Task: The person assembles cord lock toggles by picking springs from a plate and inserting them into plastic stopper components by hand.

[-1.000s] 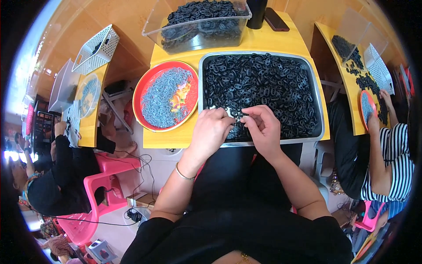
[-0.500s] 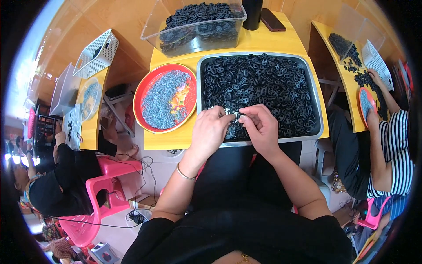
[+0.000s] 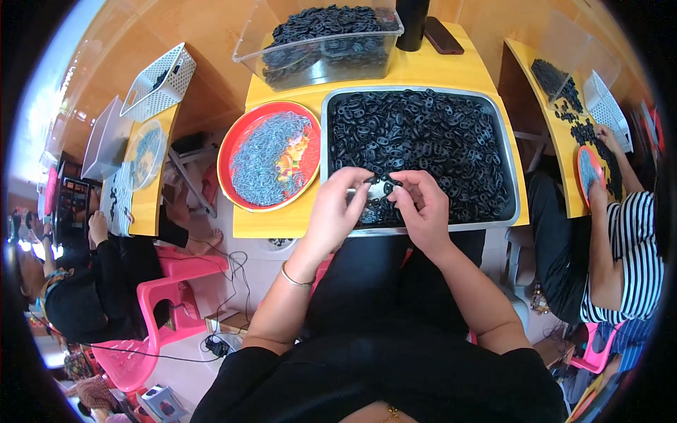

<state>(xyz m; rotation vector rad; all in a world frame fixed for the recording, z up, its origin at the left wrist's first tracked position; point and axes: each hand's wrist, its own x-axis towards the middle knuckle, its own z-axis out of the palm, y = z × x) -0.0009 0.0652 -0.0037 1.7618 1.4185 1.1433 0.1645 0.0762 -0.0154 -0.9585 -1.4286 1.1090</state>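
Over the near edge of a metal tray [image 3: 517, 201], my left hand [image 3: 337, 208] pinches a small black two-holed oval piece [image 3: 371, 180] between thumb and fingertips. Close beside it, my right hand [image 3: 427, 210] has its thumb and forefinger closed on another small black piece [image 3: 392, 186]. The fingertips hide parts of both, and I cannot tell whether the pieces are joined. Many loose black oval pieces [image 3: 423, 134] fill the tray. To its left, a red round plate [image 3: 227, 144] carries a heap of small silvery metal pieces [image 3: 264, 158].
Behind the tray stands a clear plastic bin [image 3: 324, 70] of black pieces, with a black cylinder [image 3: 410, 25] and a dark phone [image 3: 443, 35] to its right. People sit at yellow side tables on the left and right. A pink chair [image 3: 148, 317] stands at lower left.
My hands have drawn slightly apart, and the black pieces at my fingertips show more clearly. The whole view has shifted slightly.
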